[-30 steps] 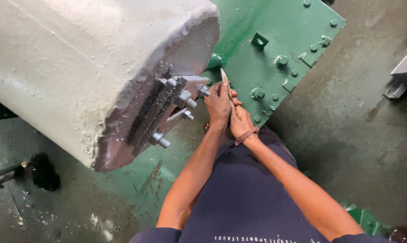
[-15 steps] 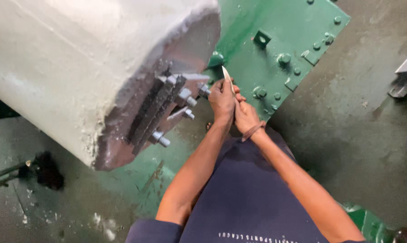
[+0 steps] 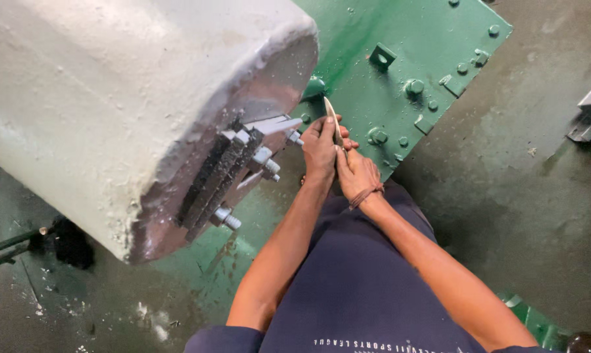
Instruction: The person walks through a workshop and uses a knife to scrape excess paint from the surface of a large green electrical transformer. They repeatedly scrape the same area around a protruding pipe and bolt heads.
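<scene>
- Both hands are pressed together at the middle of the frame, right up against the green metal plate.
- The left hand is curled shut around the lower part of a thin pale blade, fingers folded over toward the right hand.
- The right hand is closed too, tucked just below and beside the left, touching it; it grips the same blade lower down, though the exact hold is hidden behind the fingers.
- A brown cord band sits wrapped around the right wrist.
- The blade pokes up out of the two fists, slim and slightly tilted, its tip pointing away from the person and sitting over the green plate.
- Just left of the hands, a set of grey bolts sticks out from the flat end of a big pale drum; the nearest bolt is just beside the left hand's fingers.
- A dark ribbed block is clamped on that drum end, under a grey bar.
- The plate carries several green-painted nuts and a small square bracket, near the blade tip.
- Beyond the plate, the stained concrete floor spreads out to the right.
- Below the hands, both forearms run back to dark blue clothing.
</scene>
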